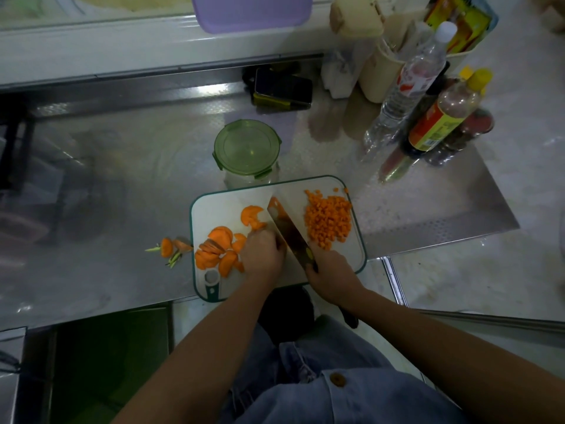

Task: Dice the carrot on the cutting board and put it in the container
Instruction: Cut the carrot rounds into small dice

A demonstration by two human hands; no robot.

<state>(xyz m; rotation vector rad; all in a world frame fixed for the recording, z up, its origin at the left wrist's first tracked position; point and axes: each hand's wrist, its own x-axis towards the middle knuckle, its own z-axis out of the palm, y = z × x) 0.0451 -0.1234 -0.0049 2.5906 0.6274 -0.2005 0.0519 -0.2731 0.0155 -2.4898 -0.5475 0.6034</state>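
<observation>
Dicing is not finished yet, is it? We see much carrot that is not cut small.

No, we judge we are in the middle. Our right hand (328, 270) is closed round the handle of the broad dark kitchen knife (287, 224). Our left hand (264, 252), fingers curled, holds down some of the flat orange carrot slices (220, 246) just beside the blade. The small orange carrot cubes (328, 220) lie in a heap on the right part of the white plastic cutting board with green rim (214, 206).

How do we cut well now?

We think we should tuck the left fingertips back and let the blade lean on the knuckles. We cut strips first, then across, in the same size as the heap. The slices are thin and may slide, so we press them flat.

And the round glass container with green lid (247, 148)?

It stands on the steel surface (122, 179) just behind the board, with its lid on. We must open it before we move the cubes. The carrot end with green stalks (171, 247), beside the board, we would leave out.
</observation>
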